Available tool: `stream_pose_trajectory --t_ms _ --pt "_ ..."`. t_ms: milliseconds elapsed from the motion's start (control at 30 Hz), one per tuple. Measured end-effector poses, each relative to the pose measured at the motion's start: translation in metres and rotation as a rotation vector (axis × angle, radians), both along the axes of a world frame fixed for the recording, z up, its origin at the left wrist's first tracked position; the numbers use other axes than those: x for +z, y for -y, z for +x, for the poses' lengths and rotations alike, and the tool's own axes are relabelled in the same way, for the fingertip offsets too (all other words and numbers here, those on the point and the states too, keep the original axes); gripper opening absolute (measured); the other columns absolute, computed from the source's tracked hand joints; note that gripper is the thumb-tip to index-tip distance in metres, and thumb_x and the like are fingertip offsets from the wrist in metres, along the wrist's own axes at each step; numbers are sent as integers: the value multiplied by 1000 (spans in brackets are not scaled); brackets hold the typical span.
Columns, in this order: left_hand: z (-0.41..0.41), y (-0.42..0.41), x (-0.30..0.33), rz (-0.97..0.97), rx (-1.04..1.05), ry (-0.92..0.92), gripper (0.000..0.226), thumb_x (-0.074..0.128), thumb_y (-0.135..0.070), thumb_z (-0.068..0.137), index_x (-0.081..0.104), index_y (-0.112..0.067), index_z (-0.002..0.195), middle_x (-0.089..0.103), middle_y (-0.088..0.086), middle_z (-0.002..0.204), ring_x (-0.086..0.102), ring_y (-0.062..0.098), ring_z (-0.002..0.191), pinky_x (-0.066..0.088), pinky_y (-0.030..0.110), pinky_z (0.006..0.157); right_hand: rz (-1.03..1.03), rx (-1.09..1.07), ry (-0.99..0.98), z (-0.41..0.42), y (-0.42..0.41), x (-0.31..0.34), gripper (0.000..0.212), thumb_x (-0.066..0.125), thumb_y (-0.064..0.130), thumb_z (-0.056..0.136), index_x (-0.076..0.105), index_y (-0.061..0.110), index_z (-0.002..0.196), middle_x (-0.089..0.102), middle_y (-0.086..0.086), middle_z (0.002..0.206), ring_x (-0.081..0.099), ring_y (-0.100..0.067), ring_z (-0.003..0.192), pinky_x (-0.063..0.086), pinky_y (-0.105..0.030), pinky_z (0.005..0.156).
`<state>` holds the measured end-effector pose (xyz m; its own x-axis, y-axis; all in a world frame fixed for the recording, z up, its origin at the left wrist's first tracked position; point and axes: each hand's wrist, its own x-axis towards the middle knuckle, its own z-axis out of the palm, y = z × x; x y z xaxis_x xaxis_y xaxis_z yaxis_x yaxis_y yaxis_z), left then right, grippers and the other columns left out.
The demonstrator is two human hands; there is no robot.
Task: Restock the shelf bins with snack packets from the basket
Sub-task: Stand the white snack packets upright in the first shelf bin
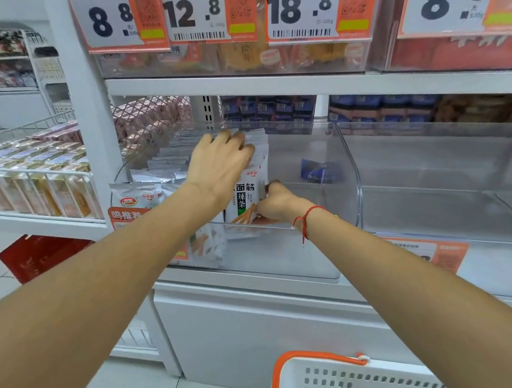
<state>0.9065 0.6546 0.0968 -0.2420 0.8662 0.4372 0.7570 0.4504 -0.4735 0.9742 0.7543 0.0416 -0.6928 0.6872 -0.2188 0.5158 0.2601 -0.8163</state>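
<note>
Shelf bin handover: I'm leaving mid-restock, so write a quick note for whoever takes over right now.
Left hand: grips the top of the upright snack packets in the clear shelf bin.
Right hand: holds their lower edge inside the bin.
Done: a row of packets stands on the bin's left side.
Left: the right side is bare apart from one blue packet; the basket below has more packets, count unclear.

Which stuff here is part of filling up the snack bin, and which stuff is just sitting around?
Part of the job:
- white snack packets
- clear bin
- left hand, right hand
- basket

Just sitting around:
- price signs
- blue packet
- red bin
- wire rack
</note>
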Motion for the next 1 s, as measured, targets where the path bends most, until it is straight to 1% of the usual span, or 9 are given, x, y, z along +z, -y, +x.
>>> stream_pose_trajectory --t_ms 133,300,433,533,633,700,800,933,1000 --pt "-2 8 4 51 -50 -19 32 68 -7 80 56 -19 107 55 1 120 45 25 112 32 33 82 55 -8 -14 -5 -5 -6 47 62 -1 86 39 1 127 52 -12 131 51 -25 121 42 -20 72" --pt "5 3 0 -286 -61 -102 29 54 -12 91 66 -25 114 61 -4 116 44 23 116 31 30 85 91 23 2 -5 -5 -5 44 59 1 89 39 1 128 48 -4 118 50 -24 119 42 -17 57" --pt "10 -3 0 -409 41 -77 26 51 -12 93 64 -18 113 63 0 117 46 22 116 32 30 88 151 155 98 -8 -3 -10 44 57 11 90 43 3 132 53 -12 132 51 -28 121 44 -35 100" --pt "17 -5 4 -518 99 -91 21 47 -14 96 60 -16 112 59 3 123 44 22 121 31 31 96 175 241 179 -7 -2 -7 61 58 18 93 26 0 142 40 -9 142 42 -26 129 37 -31 101" --pt "23 -7 3 -601 159 -30 29 44 -21 99 54 -19 126 51 1 136 37 22 129 28 32 103 197 266 231 -7 0 0 50 44 16 98 28 -3 141 43 -15 143 46 -26 126 40 -34 102" --pt "27 -4 3 -616 191 50 32 43 -23 99 51 -21 130 48 -1 138 36 22 131 28 33 104 178 261 235 -1 4 6 38 38 8 97 41 -2 133 51 -18 132 52 -31 121 44 -40 102" --pt "35 8 4 -584 187 107 31 44 -26 99 51 -22 129 50 -1 136 37 22 131 29 33 105 276 289 251 20 12 15 22 44 11 93 58 2 108 59 -13 100 59 -26 85 52 -31 76" --pt "49 33 11 -505 113 137 41 42 -21 98 47 -20 138 46 3 142 35 24 135 20 38 115 517 199 128 60 29 24 31 52 13 88 64 13 117 64 -8 119 59 -26 108 49 -34 91" --pt "60 49 16 -403 49 152 42 44 -14 94 50 -20 135 50 4 138 38 24 132 22 37 113 643 136 -16 87 45 32 27 56 14 86 70 20 108 68 -3 111 62 -22 102 52 -35 87"
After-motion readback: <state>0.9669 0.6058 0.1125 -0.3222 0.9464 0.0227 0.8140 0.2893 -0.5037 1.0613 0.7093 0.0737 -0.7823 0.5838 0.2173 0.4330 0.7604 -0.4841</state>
